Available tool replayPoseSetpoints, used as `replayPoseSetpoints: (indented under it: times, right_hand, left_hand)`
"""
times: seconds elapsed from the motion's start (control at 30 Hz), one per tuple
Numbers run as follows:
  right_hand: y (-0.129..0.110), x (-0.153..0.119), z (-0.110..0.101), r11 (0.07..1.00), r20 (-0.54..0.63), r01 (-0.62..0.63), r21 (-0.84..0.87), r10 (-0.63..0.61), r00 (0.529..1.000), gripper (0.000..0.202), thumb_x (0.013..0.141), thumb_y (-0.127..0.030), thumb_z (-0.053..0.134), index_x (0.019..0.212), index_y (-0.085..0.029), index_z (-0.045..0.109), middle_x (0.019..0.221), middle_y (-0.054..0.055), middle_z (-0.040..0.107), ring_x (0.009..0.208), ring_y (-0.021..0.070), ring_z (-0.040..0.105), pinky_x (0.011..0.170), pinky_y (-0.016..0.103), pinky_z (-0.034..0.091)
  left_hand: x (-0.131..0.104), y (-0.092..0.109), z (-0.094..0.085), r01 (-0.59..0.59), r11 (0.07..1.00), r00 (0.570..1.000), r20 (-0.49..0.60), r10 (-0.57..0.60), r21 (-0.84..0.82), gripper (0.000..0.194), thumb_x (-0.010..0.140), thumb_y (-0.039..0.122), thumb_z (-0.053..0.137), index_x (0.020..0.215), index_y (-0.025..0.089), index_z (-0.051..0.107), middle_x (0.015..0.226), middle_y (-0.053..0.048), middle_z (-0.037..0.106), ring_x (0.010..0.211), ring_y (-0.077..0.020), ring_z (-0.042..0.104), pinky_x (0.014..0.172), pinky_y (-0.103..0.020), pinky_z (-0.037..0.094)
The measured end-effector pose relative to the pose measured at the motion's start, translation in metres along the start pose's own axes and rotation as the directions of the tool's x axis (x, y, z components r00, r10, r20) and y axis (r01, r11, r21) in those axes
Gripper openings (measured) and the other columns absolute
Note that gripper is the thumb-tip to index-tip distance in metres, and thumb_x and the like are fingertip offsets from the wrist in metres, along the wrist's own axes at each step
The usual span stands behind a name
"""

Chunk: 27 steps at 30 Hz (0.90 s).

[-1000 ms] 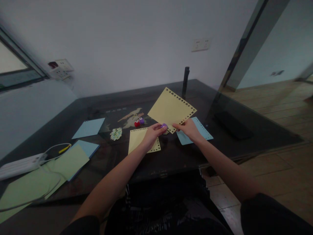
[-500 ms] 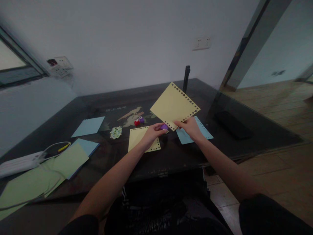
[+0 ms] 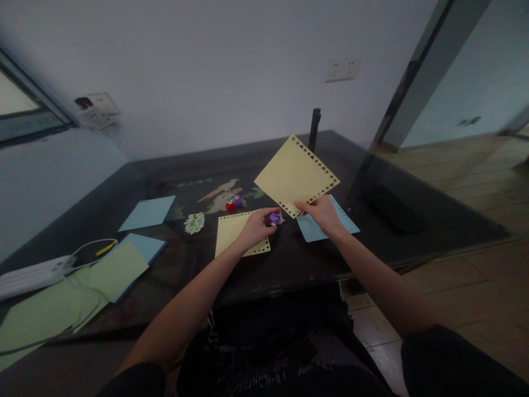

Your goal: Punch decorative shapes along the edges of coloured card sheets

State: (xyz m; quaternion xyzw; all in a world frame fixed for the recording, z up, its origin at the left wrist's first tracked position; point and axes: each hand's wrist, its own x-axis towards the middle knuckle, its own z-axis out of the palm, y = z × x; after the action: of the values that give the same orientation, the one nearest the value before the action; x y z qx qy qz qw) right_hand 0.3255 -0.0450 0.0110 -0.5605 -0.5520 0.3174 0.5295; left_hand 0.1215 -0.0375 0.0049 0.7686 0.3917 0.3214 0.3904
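Note:
Yellow paper [image 3: 297,175], with small shapes punched along two edges, is pinched at its lower corner by my right hand [image 3: 322,214] and held raised and tilted. Just left of that corner, my left hand [image 3: 258,225] has its thumb and fingers around a small purple craft punch [image 3: 274,219], now apart from the paper. Under my left hand lies another yellow sheet [image 3: 231,231] with punched edges, partly covered by the hand. Below my right hand is a light blue sheet [image 3: 312,229] with holes along one side. A red craft punch [image 3: 230,205] and a second purple punch [image 3: 237,200] stand beyond my left hand.
A pale flower-patterned piece [image 3: 194,223] lies left of the yellow sheet. Blue paper [image 3: 149,213], green sheets [image 3: 53,311], and a white power strip [image 3: 37,277] with a cable are at left. A black upright post [image 3: 314,129] rises behind; a dark flat object [image 3: 392,209] lies right.
My left hand has moved slightly down and left with the purple punch, away from the paper corner, its fingers a little more spread. My right hand keeps the yellow paper raised.

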Motion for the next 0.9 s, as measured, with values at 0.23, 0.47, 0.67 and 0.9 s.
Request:
replayPoseSetpoints:
  times: [0.23, 0.47, 0.67, 0.9]
  right_hand:
    - [0.0019, 0.0006, -0.0014, 1.000, 0.013, 0.007, -0.022, -0.007, 1.000, 0.023, 0.065, -0.033, 0.069, 0.061, -0.010, 0.068, 0.058, 0.009, 0.068, 0.051, 0.0179, 0.061, 0.049, 0.027, 0.045]
    - [0.0045, 0.0024, -0.0013, 0.999, 0.017, 0.008, 0.037, -0.008, 1.000, 0.024, 0.064, -0.032, 0.070, 0.068, -0.009, 0.069, 0.062, 0.009, 0.068, 0.052, 0.0170, 0.059, 0.050, 0.028, 0.045]
    - [0.0020, 0.0017, -0.0015, 0.999, 0.019, -0.018, 0.043, 0.017, 1.000, 0.024, 0.063, -0.032, 0.070, 0.067, -0.009, 0.068, 0.061, 0.009, 0.068, 0.052, 0.0166, 0.059, 0.050, 0.027, 0.045]
    - [0.0022, 0.0015, -0.0028, 1.000, 0.016, -0.007, 0.010, 0.007, 1.000, 0.023, 0.065, -0.031, 0.069, 0.062, -0.009, 0.067, 0.060, 0.010, 0.067, 0.052, 0.0169, 0.060, 0.050, 0.026, 0.044]
  left_hand:
    - [-0.0003, -0.0016, -0.0023, -0.160, 0.961, 0.987, 0.008, 0.162, 0.227, 0.062, 0.060, -0.006, 0.049, 0.119, 0.013, 0.058, 0.118, -0.011, 0.062, 0.110, -0.0203, 0.056, 0.098, -0.039, 0.043]
    - [0.0000, -0.0023, -0.0044, -0.149, 0.953, 0.988, 0.015, 0.151, 0.263, 0.067, 0.059, -0.007, 0.047, 0.123, 0.014, 0.055, 0.121, -0.010, 0.062, 0.113, -0.0212, 0.055, 0.100, -0.041, 0.041]
    - [0.0023, -0.0084, -0.0033, -0.121, 0.975, 0.993, 0.023, 0.119, 0.185, 0.073, 0.058, -0.007, 0.044, 0.127, 0.014, 0.051, 0.121, -0.009, 0.062, 0.114, -0.0203, 0.055, 0.099, -0.039, 0.042]
    - [0.0010, -0.0057, -0.0047, -0.123, 0.954, 0.992, 0.017, 0.123, 0.274, 0.065, 0.059, -0.006, 0.046, 0.120, 0.014, 0.056, 0.119, -0.010, 0.062, 0.110, -0.0204, 0.056, 0.099, -0.039, 0.042]
